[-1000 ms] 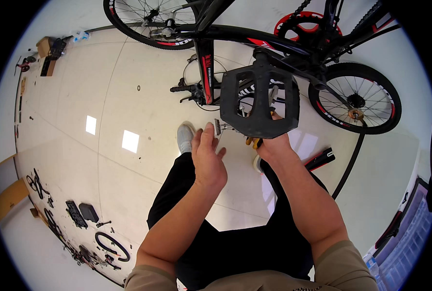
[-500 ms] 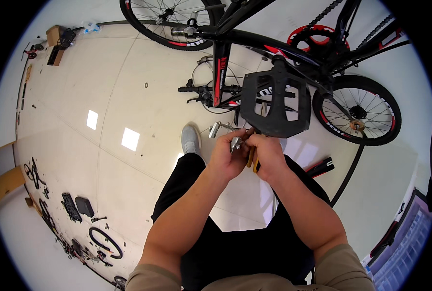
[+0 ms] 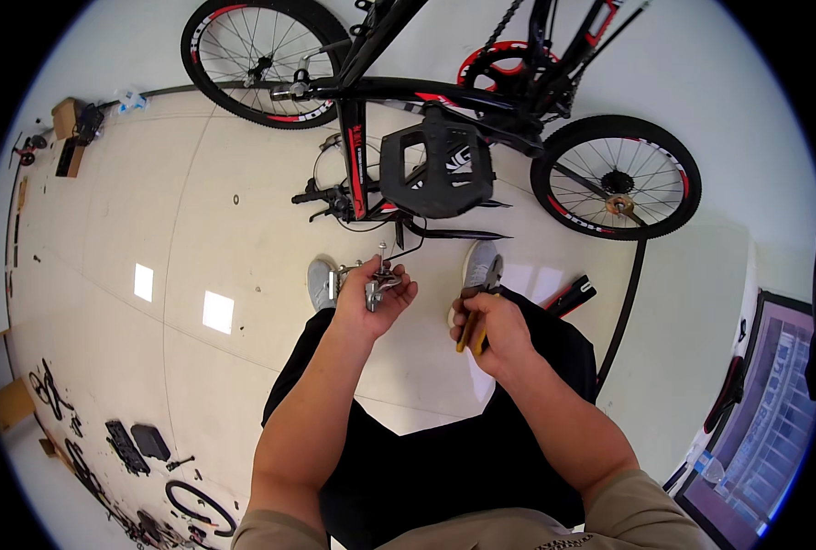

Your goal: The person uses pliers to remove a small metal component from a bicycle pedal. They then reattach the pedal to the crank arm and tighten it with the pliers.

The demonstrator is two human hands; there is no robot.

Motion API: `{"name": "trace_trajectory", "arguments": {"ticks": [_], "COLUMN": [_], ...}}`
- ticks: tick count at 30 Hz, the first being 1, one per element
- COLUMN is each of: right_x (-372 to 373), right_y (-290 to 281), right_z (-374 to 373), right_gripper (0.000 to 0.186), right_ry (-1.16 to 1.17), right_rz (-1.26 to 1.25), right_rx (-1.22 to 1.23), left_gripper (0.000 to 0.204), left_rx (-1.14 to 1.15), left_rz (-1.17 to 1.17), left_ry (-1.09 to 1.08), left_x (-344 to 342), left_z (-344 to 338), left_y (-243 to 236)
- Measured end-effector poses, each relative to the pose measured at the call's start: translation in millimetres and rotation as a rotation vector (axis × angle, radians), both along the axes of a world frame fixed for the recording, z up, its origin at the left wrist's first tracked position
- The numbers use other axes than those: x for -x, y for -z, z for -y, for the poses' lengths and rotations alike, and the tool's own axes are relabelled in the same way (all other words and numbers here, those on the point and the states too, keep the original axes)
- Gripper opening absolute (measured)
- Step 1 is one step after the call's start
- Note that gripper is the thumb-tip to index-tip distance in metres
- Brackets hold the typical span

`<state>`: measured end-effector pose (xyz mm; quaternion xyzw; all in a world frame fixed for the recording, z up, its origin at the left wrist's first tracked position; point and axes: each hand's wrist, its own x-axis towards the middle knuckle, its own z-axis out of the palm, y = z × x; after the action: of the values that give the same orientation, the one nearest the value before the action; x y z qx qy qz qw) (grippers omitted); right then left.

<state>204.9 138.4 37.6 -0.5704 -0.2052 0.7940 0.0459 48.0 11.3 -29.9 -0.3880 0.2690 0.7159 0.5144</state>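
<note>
My left hand (image 3: 371, 298) is closed round a silver metal bicycle part (image 3: 374, 291) with a bolt end sticking up; its exact kind is partly hidden by my fingers. A thin black cable (image 3: 417, 240) runs from near this part up toward the bike. In my right hand (image 3: 495, 332) is a pair of pliers with yellow handles (image 3: 477, 342), the grey jaws pointing up and away from me. The two hands are apart, both above the floor between my legs. Just beyond them is a large black pedal (image 3: 436, 170).
A black and red bicycle frame (image 3: 353, 165) stands ahead, its two wheels (image 3: 616, 177) at either side. A black and red piece (image 3: 570, 295) lies by my right knee. Loose bike parts and a black case (image 3: 151, 442) are on the floor at left. A screen (image 3: 756, 431) is at right.
My hands have separated: the left moved left with the metal part, the right stayed on the pliers, whose jaws now show. The view has shifted, so the bike appears further left.
</note>
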Motion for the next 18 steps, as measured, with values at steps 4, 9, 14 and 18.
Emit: {"name": "trace_trajectory", "arguments": {"ticks": [4,9,14,18], "right_x": [-26,-34,-40,-37], "right_y": [-9,-39,-42,-38], "right_z": [12,22,28,17], "right_gripper": [0.036,0.040,0.035,0.024], "right_ry": [-0.171,-0.472,-0.531,-0.425], "right_rz": [0.059,0.099,0.192,0.070], "right_rx": [-0.098,-0.372,-0.626,-0.464], "left_gripper": [0.018,0.017,0.017,0.014], "left_rx": [0.009,-0.079,-0.095,-0.071], "left_rz": [-0.013,-0.034,-0.026,-0.042], "left_ry": [0.033,0.047,0.115,0.154], "left_x": [-8,-18,-19,-24], "left_z": [-6,-20,-30,-37], "left_y": [9,12,13,8]}}
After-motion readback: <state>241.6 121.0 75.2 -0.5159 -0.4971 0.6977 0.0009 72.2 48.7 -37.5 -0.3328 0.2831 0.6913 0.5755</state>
